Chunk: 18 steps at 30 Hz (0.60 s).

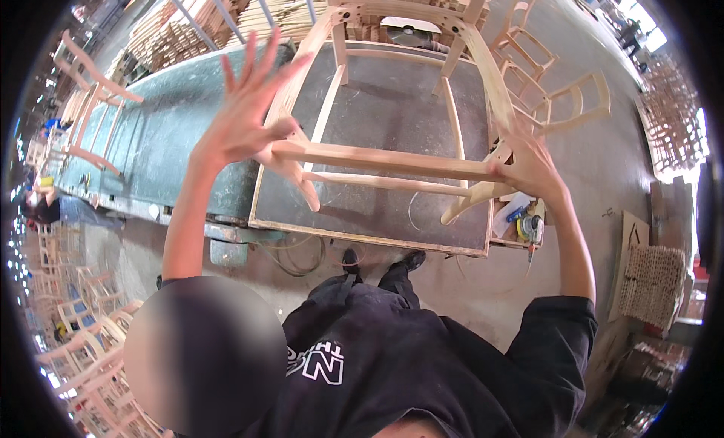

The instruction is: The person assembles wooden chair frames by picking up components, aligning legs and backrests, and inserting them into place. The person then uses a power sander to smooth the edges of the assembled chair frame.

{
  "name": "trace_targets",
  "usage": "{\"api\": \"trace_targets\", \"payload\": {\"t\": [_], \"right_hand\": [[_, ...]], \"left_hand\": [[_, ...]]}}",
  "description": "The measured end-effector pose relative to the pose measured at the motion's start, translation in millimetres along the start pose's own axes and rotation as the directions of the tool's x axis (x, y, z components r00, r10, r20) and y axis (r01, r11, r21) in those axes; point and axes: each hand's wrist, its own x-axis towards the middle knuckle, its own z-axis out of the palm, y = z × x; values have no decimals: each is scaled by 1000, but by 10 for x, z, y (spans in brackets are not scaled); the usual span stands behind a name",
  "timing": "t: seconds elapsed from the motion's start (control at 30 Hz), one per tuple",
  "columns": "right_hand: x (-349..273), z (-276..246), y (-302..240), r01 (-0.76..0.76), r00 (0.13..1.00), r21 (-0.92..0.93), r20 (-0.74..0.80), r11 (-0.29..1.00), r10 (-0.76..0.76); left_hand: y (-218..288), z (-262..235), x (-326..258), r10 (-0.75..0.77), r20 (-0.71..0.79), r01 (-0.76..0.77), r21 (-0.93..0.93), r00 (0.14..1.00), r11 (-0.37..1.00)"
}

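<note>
A bare wooden chair frame [392, 160] stands upright on the dark-topped worktable [369, 219] in front of me, its seat open with no panel in it. My left hand [249, 110] is over the frame's near left corner, fingers spread wide, the thumb side close to the side rail. Whether its palm touches the wood I cannot tell. At the near right corner, my right hand [524, 162] grips the frame, fingers over the side rail and thumb against the end of the front rail. Part of that corner joint is hidden under it.
A green-topped table [181, 151] adjoins on the left, with another wooden chair [98, 110] on it. More chairs [577, 102] stand to the right. Beside the worktable's right edge lies a yellow-and-grey power tool [529, 227]. Stacked wooden strips [177, 27] fill the far side. Hoses [302, 261] hang below.
</note>
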Motion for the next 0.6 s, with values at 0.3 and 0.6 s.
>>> {"api": "trace_targets", "payload": {"t": [0.3, 0.6], "right_hand": [[118, 174, 22, -21, 1000, -15, -13, 1000, 21], [144, 323, 159, -92, 996, 63, 18, 994, 91]], "left_hand": [[41, 250, -127, -86, 139, 101, -106, 987, 989], [-37, 147, -158, -76, 39, 75, 22, 996, 997]]}}
